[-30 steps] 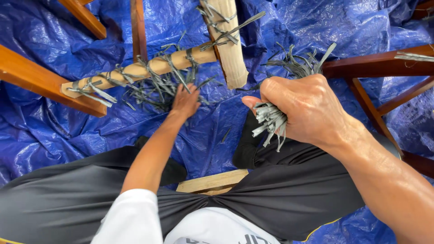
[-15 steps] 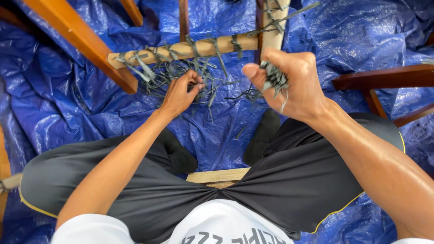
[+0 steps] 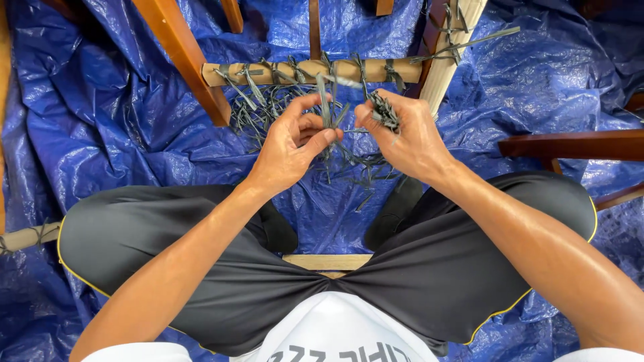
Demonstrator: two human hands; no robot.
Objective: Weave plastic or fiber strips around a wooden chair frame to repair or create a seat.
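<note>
A blue tarp covers the floor, with brown wooden legs and a pale rail above the person's knees. Below the rail, the left hand pinches one grey strip upright between thumb and fingers. Just beside it, the right hand is closed around a bundle of strips.

The right hand closes over a bundle of grey strips, so their number and lower ends stay hidden. One strip pinched by the left hand is blurred near its upper end. The reddish wooden legs and the pale slat run off the top edge. Both elbows are cut off below.
</note>
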